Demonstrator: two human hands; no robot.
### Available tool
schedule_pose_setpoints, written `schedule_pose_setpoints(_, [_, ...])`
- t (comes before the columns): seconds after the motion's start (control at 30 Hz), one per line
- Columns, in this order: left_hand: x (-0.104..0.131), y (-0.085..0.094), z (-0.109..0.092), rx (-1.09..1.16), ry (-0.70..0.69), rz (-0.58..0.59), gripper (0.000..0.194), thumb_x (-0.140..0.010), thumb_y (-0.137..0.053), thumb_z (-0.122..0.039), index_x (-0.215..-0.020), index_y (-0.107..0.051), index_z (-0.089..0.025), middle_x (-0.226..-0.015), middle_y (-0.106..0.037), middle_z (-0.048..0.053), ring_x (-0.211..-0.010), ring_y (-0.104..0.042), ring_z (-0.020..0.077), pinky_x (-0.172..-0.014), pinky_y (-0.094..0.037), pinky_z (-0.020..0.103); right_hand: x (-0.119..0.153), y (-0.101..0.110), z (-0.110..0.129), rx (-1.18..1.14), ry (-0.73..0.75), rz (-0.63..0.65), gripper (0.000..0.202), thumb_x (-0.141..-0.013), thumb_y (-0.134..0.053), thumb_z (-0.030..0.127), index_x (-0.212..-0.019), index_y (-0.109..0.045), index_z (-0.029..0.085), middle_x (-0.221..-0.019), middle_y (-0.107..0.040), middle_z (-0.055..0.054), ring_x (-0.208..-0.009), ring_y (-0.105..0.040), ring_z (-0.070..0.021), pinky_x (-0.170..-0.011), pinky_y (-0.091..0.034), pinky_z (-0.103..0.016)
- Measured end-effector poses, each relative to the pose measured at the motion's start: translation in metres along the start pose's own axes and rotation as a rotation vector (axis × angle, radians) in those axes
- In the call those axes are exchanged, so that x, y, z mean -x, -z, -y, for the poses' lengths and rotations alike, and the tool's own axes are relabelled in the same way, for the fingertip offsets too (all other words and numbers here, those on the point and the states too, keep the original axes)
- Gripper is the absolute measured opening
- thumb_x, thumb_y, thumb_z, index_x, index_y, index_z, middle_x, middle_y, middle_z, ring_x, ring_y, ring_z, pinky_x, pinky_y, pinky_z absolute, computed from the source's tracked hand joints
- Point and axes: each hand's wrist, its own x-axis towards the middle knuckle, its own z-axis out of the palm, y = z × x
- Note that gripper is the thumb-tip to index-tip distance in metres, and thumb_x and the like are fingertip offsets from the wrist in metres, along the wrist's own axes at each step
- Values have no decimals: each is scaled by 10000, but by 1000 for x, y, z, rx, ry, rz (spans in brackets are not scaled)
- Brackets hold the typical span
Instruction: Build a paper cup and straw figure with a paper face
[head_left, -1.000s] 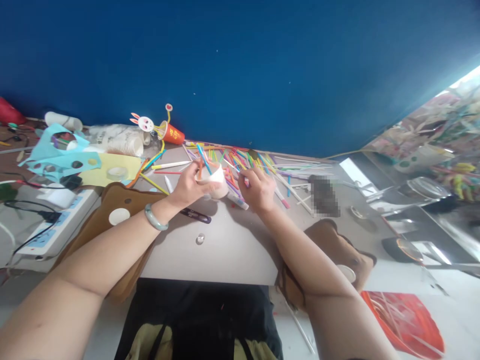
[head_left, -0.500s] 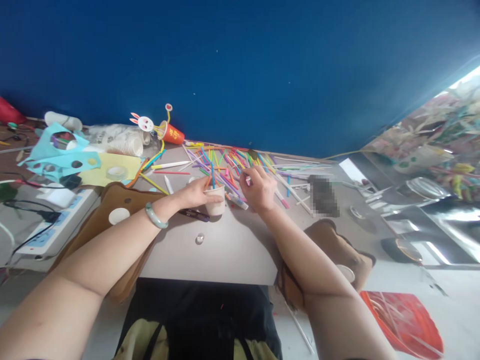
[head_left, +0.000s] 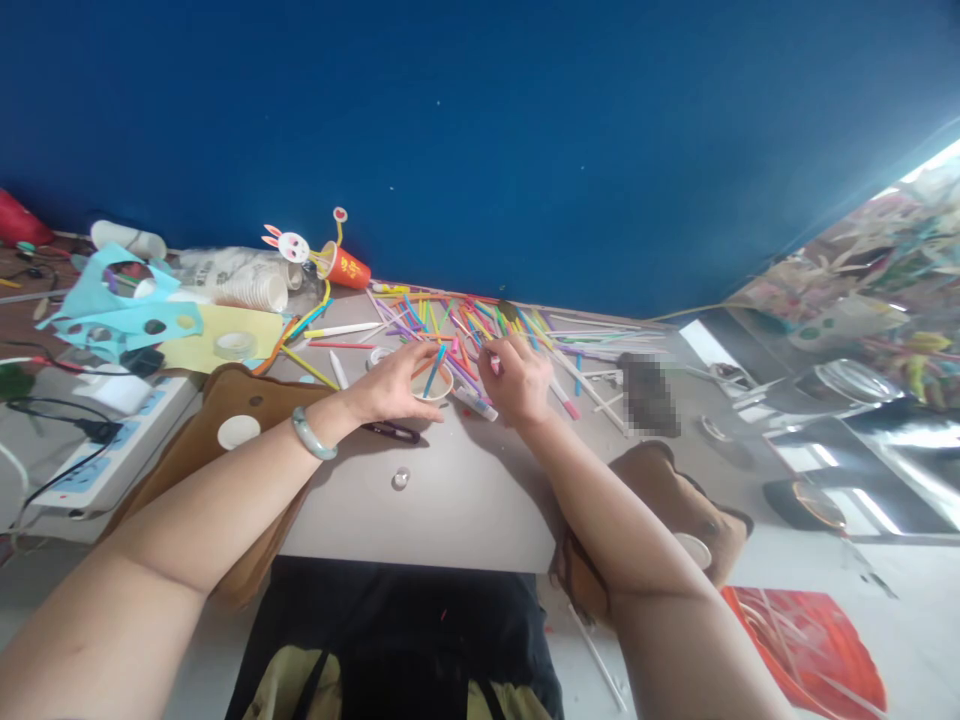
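Note:
My left hand [head_left: 401,385] is wrapped round a white paper cup [head_left: 442,391], its mouth tipped toward me. A blue straw [head_left: 434,370] stands up from the cup, and an orange stick shows beside it near my fingers. To the right, my right hand [head_left: 521,378] has its fingers curled in a pinch above the heap of coloured straws [head_left: 480,325]; what lies between the fingertips is too small to make out. A glue stick-like white tube [head_left: 475,402] lies between the two hands. Dark-handled scissors [head_left: 394,432] rest by my left wrist.
At the back left stands a tipped red cup [head_left: 349,267] with a rabbit face. Stacked paper cups [head_left: 262,290], blue felt scraps [head_left: 112,310] and a power strip [head_left: 112,450] lie on the left. Brown cushions [head_left: 667,490] flank my arms; a red bag [head_left: 806,640] sits lower right.
The paper cup has tilted, so its mouth now faces me and the blue straw leans to the right. My left hand has opened slightly around it; my right hand has hardly moved.

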Motion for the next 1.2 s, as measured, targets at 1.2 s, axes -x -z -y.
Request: schedule_pose_setpoints(1.2, [-4,14,3,-37,117,-143,504,-651,-851,-426,-1032,-637,-174,-1007,-694,65,-955,-642,248,-883,-501,359,2,-1,3,-2,11,-10,181,-936,-509,205,-841,-663,196,-754,-659,-14,-576,-517,-101,-553,-327,-238])
